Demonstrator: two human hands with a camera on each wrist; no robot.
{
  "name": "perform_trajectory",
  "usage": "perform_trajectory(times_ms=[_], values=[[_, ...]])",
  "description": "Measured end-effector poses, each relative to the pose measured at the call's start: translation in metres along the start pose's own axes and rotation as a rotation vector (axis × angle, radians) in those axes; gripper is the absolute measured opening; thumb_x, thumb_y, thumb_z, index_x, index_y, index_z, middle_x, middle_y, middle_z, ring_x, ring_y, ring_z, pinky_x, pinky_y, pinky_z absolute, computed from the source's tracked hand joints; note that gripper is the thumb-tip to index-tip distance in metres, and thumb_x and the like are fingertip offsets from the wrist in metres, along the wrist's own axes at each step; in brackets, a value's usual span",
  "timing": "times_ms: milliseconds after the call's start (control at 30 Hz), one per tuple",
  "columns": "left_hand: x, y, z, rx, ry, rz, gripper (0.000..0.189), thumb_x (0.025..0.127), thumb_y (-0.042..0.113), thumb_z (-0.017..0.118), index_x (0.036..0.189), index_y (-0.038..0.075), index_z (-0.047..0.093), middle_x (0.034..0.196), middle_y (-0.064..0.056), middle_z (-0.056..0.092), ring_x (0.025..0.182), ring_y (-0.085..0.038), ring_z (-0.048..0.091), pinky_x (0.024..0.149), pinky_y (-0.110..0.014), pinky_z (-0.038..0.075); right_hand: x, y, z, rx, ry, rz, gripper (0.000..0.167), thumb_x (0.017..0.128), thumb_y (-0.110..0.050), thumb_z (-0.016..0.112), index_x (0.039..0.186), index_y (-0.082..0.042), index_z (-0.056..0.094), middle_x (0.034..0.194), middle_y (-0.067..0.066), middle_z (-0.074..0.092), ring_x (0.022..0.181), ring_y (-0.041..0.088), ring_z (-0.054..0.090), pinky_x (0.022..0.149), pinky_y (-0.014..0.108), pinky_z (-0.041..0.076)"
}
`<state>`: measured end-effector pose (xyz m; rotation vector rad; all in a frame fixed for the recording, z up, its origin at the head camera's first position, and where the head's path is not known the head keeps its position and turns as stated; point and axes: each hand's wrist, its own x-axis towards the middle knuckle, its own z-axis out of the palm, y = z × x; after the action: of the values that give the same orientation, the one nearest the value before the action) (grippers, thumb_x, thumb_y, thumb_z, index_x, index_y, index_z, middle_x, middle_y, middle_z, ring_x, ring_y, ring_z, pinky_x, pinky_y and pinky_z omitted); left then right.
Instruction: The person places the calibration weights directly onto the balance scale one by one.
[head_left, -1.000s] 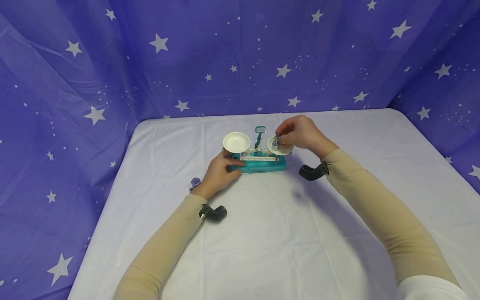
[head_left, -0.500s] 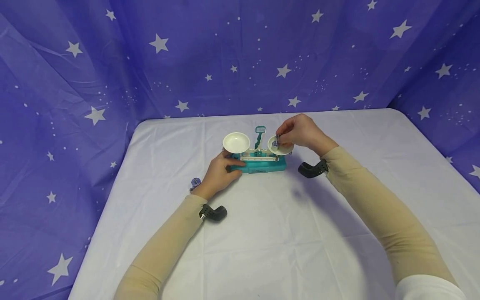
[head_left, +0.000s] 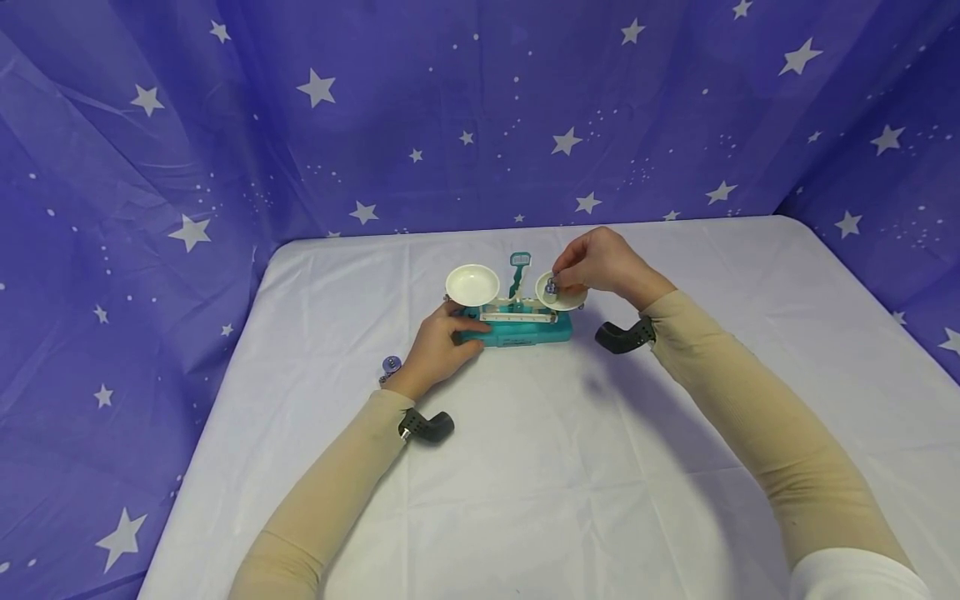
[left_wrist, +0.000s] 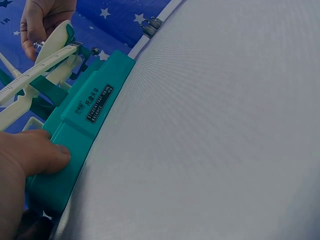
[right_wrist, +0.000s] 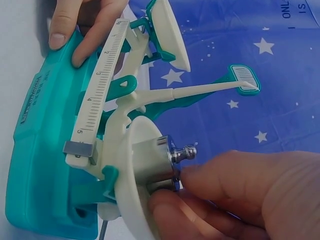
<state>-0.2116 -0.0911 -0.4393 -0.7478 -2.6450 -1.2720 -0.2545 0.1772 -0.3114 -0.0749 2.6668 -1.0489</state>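
A teal student tray balance (head_left: pixel 534 331) with white pans stands on the white-covered table. My left hand (head_left: pixel 437 350) grips the left end of its base, thumb on the front face and fingers over the top, below the bare left pan (head_left: pixel 472 285). Over the right pan (right_wrist: pixel 129 165), my right hand (head_left: pixel 606 267) pinches a small metal weight (right_wrist: pixel 166 184), mostly hidden by the fingertips. Beside it in this pan is a larger shiny cylindrical weight (right_wrist: pixel 152 161) with a knob on top.
More metal weights (head_left: pixel 391 364) stand on the table beside my left wrist. The balance's ruled beam (right_wrist: pixel 98 95) carries a grey slider (right_wrist: pixel 80 148) near its right end. A star-patterned purple curtain (head_left: pixel 420 108) hangs behind the table (head_left: pixel 525 467).
My right hand has shifted slightly, bringing the small weight down against the larger one in the right pan. The left hand and the balance base stay in place.
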Motion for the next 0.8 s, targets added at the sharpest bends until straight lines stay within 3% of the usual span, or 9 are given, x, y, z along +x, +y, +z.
perform_trajectory(times_ms=[433,600,800], values=[[-0.001,0.000,0.000,-0.012,0.006,0.002,0.022,0.082,0.006,0.076,0.103,0.005,0.081,0.142,-0.021,0.057,0.137,-0.039,0.052,0.118,-0.053,0.041,-0.001,0.000,0.000,0.006,-0.005,0.007,0.017,0.088,-0.010,0.076,0.102,-0.002,0.078,0.096,0.010,0.078,0.081,0.012,0.069,0.074,0.026,0.058],[-0.001,0.000,0.001,-0.011,0.008,0.005,0.022,0.081,0.006,0.076,0.103,0.005,0.081,0.142,-0.021,0.057,0.138,-0.039,0.052,0.119,-0.053,0.041,-0.003,0.005,-0.004,0.012,0.009,-0.018,0.024,0.087,-0.016,0.076,0.108,-0.004,0.078,0.101,0.009,0.078,0.084,0.013,0.070,0.083,0.034,0.059],[-0.001,-0.001,0.001,-0.004,0.013,0.012,0.022,0.081,0.006,0.077,0.102,0.005,0.081,0.141,-0.022,0.057,0.137,-0.040,0.052,0.118,-0.054,0.041,-0.012,0.016,-0.019,0.096,0.055,-0.033,0.031,0.088,-0.017,0.075,0.116,-0.003,0.074,0.104,0.009,0.077,0.085,0.011,0.075,0.093,0.040,0.060]])
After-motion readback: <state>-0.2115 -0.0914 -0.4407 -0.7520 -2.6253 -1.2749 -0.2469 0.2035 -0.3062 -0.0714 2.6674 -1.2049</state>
